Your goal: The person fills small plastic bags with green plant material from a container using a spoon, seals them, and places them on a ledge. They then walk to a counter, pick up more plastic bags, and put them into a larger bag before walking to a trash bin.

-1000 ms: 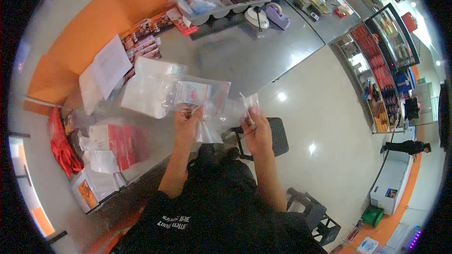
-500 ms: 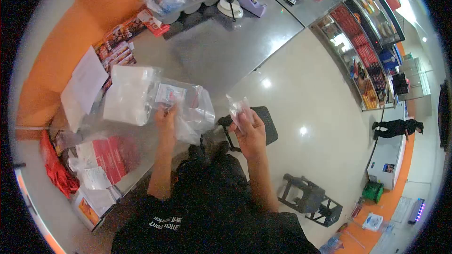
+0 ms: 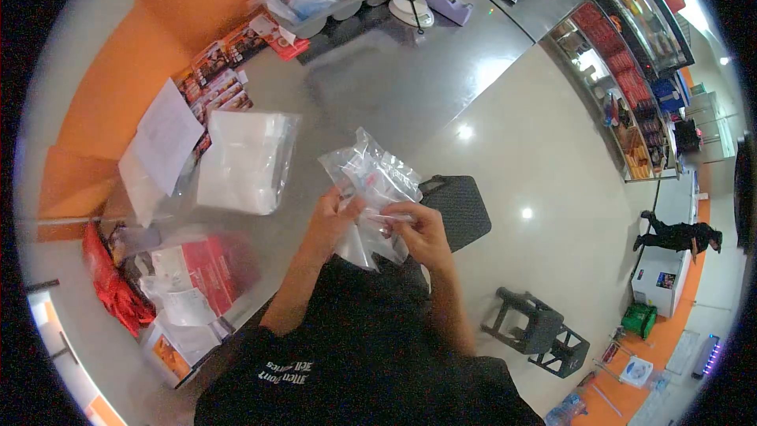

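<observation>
Clear plastic bag point(image 3: 371, 181) was held up over the counter point(image 3: 410, 87) edge w/ left hand point(image 3: 335, 217) pinching one side & right hand point(image 3: 422, 233) gripping the other; best approach imo was thumbs near the top edge, tension even so contents didn't bunch.

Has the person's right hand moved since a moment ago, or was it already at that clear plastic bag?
Yes. The right hand was out above the black stool; now it has closed in leftward, meeting the left hand at the clear bag.

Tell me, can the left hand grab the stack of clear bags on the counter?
Probably yes: the stack of clear bags lies uncovered just beyond the left hand, but that hand grips a clear plastic bag now.
</observation>
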The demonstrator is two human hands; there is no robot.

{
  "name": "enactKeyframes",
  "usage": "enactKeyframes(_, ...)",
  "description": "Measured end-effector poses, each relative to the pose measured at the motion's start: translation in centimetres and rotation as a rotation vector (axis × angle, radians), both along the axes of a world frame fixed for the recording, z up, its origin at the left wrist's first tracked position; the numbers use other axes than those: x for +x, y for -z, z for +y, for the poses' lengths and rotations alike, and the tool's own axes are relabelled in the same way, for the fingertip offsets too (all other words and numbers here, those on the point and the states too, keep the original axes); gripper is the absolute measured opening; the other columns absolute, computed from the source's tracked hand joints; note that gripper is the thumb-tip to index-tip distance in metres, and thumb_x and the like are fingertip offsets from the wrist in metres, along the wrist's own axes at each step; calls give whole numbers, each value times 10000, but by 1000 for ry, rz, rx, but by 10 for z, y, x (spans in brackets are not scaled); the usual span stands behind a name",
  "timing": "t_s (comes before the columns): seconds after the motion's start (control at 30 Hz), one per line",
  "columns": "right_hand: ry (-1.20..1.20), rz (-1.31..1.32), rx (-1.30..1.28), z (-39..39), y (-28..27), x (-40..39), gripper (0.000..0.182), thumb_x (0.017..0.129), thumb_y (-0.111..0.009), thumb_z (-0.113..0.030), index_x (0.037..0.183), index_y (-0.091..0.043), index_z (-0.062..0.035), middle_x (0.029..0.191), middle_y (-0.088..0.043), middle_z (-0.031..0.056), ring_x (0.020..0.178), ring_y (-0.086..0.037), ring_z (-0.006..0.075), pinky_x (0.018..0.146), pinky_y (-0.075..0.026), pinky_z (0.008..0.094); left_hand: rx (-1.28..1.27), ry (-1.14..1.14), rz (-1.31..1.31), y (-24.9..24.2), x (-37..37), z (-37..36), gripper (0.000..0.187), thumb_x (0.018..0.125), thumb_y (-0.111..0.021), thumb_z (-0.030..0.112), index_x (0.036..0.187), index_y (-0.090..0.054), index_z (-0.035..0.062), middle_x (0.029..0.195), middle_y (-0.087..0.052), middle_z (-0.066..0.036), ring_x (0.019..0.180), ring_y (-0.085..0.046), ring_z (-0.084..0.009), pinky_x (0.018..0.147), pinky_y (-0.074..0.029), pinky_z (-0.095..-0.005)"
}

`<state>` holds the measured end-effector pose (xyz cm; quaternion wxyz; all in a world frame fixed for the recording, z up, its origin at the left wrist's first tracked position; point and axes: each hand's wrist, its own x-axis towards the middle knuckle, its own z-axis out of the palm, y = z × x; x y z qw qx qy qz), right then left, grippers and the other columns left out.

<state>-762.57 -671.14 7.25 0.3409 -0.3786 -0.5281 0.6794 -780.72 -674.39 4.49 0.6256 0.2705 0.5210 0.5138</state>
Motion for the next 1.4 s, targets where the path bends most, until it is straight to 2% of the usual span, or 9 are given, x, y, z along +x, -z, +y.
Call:
enactKeyframes(0.07,-71,-23,5,5,2,-3,159,832,-560,38,982,-614,48,902,-628,86,731,-595,132,661,-501,261,27,-40,75,-28,1,3,504,796,-704,190,1219,-509,-5,1071,-613,-75,923,-588,-134,794,-482,-264)
enactKeyframes(0.23,-135,-79,-46,12,-3,-8,211,841,-563,30,1048,-598,55,913,-624,88,731,-591,131,666,-507,274,-83,26,310,-22,-11,13,372,778,-700,119,1107,-593,-17,1038,-630,-80,914,-586,-133,802,-480,-271)
enactKeyframes(0.53,242,-43,-91,13,-1,4,298,931,-517,-112,1207,-496,-1,905,-613,73,700,-615,142,621,-522,286,2,75,247,-10,13,36,302,774,-697,81,1048,-621,-23,999,-645,-82,889,-595,-135,784,-476,-271)
enactKeyframes(0.77,505,-103,-30,3,-1,40,255,960,-472,-182,1101,-513,27,899,-597,77,693,-608,141,590,-539,290,114,141,188,6,59,42,324,760,-720,116,1031,-625,-34,973,-654,-84,872,-606,-136,794,-471,-272)
enactKeyframes(0.93,688,-153,-32,-19,-14,97,281,971,-468,-250,1066,-556,-1,897,-579,23,762,-513,68,645,-442,212,145,310,189,2,120,38,328,746,-734,134,1013,-639,-31,963,-665,-81,857,-609,-125,782,-470,-263)
enactKeyframes(1.03,816,-229,-4,-42,-1,148,291,975,-456,-255,1048,-565,5,888,-575,14,780,-510,64,646,-439,213,131,469,403,-17,167,32,330,745,-736,142,1016,-642,-22,965,-667,-76,856,-609,-123,774,-471,-260)
enactKeyframes(1.13,951,-129,-5,-66,-3,203,297,969,-466,-288,1004,-588,-20,751,-545,-8,631,-478,85,563,-418,238,164,535,369,-8,227,18,334,742,-740,143,1022,-642,-12,960,-668,-70,854,-609,-121,764,-472,-256)
enactKeyframes(1.27,1092,-197,-29,-106,20,296,282,952,-505,-288,970,-594,-21,697,-534,-14,615,-477,74,546,-411,230,173,632,548,-23,320,-14,330,736,-747,135,1013,-642,-9,938,-667,-60,841,-604,-117,752,-470,-250)
enactKeyframes(1.4,1224,-188,-49,-149,4,370,247,937,-536,-256,934,-596,-17,669,-532,-7,584,-476,70,527,-409,232,201,735,498,-8,407,-41,310,728,-752,135,981,-646,-9,910,-662,-49,814,-586,-103,725,-463,-251)
